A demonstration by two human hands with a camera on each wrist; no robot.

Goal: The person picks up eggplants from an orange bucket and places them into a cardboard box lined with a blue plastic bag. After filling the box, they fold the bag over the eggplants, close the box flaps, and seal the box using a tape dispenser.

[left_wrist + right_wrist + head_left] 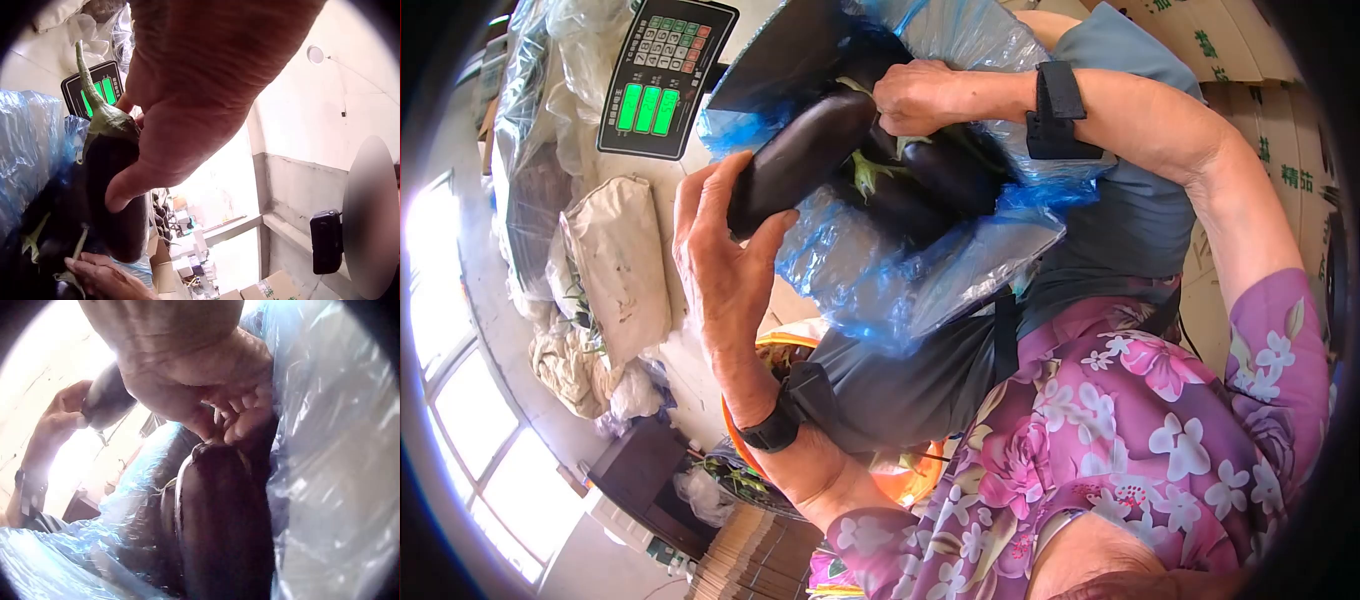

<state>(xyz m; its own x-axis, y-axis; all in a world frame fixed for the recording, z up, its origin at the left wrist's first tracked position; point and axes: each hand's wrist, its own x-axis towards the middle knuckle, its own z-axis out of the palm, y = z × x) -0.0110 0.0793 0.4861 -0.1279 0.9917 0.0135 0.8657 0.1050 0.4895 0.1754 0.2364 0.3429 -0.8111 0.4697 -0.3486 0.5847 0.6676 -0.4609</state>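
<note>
My left hand (718,245) holds a dark purple eggplant (805,155) above the left side of a box lined with a blue plastic bag (850,275). In the left wrist view, thumb and fingers grip this eggplant near its green cap, and its long stem (87,75) sticks up. Inside the lined box, my right hand (915,97) pinches the stem end of another eggplant (222,519), which stands upright in the right wrist view. Several more eggplants (920,190) lie in the bag around it.
A scale display with keypad (665,80) and lit green digits stands beyond the box at the left. Near it lie a beige sack (622,265) and clear plastic bags (580,50). An orange-rimmed basket (910,480) sits beside my legs; cartons (1250,130) stand at the right.
</note>
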